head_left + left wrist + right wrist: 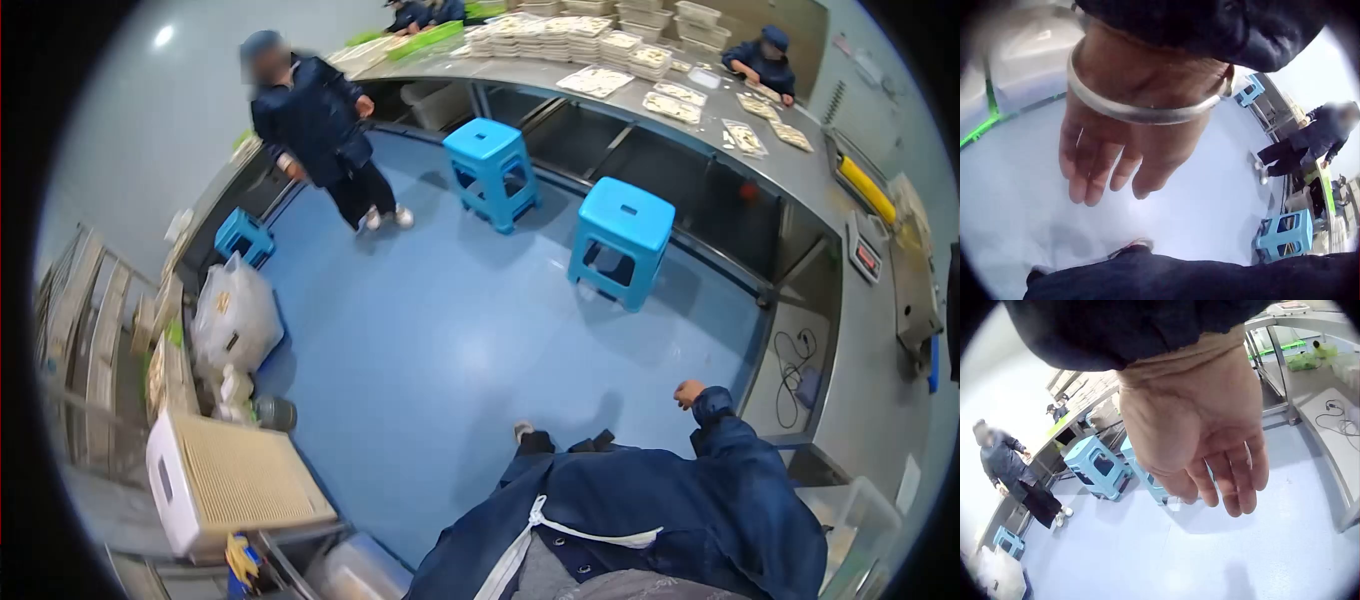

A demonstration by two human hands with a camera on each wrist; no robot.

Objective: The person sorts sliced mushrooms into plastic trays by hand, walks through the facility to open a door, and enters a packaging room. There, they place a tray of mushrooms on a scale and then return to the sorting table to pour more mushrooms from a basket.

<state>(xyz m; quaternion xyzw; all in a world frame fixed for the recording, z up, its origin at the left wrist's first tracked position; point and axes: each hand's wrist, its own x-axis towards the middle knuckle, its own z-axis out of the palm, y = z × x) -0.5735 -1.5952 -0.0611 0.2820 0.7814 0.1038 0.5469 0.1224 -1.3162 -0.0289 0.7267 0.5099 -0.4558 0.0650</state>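
Note:
My left hand, with a pale bangle at its wrist, hangs over the floor in the left wrist view. Its fingers are relaxed and hold nothing; the head view does not show this hand. In the right wrist view my right hand dangles with the palm showing, its fingers loosely bent and free of any object. From the head camera the same hand appears beside the dark sleeve, over the blue floor. Nearest ahead of it stands a blue stool.
Another blue stool stands by the long steel table, which bears stacked trays. A person in dark clothes stands at the left. A scale sits on the right counter. A filled plastic bag lies left.

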